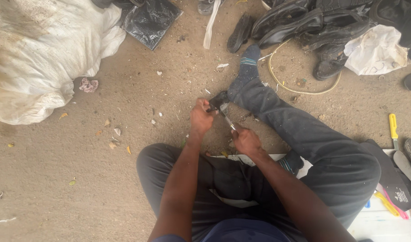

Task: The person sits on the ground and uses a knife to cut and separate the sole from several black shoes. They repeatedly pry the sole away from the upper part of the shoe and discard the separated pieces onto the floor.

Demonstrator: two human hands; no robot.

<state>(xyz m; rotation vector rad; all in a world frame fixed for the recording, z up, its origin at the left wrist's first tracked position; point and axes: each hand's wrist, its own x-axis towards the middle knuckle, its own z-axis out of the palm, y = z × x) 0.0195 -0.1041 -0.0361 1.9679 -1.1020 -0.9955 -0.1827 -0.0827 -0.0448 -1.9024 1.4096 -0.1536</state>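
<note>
A: Nearest the lens: two bare forearms reaching out over crossed legs in dark trousers (331, 157). Person sits on the sandy ground (80, 166); one leg stretches toward the far side, ending in a dark sock with teal stripes (249, 62).

B: Left hand?

A: Left hand (201, 118) is curled closed, fingers pinching a small dark piece (219, 100) at its far edge. Piece sits just off the ground, touching the trouser cuff of the stretched leg.

B: Right hand?

A: Right hand (245, 140) is clenched round the handle of a thin metal blade (228, 120). Blade runs up and left from the fist toward the dark piece; its tip reaches the piece between the two hands. Exact contact point too small to resolve.

B: Surroundings?

A: Far left, a large white sack (39, 54), soiled, with a black plastic bag (150, 20) just beside it. Far right, a pile of black shoes (304, 22) and a white cloth (376, 50). A yellow cord (299, 92) loops on the ground near the shoes. Right edge: a yellow-handled tool (393, 127) and flat dark soles (404, 163). Scraps and dry leaves scattered across the sand
</note>
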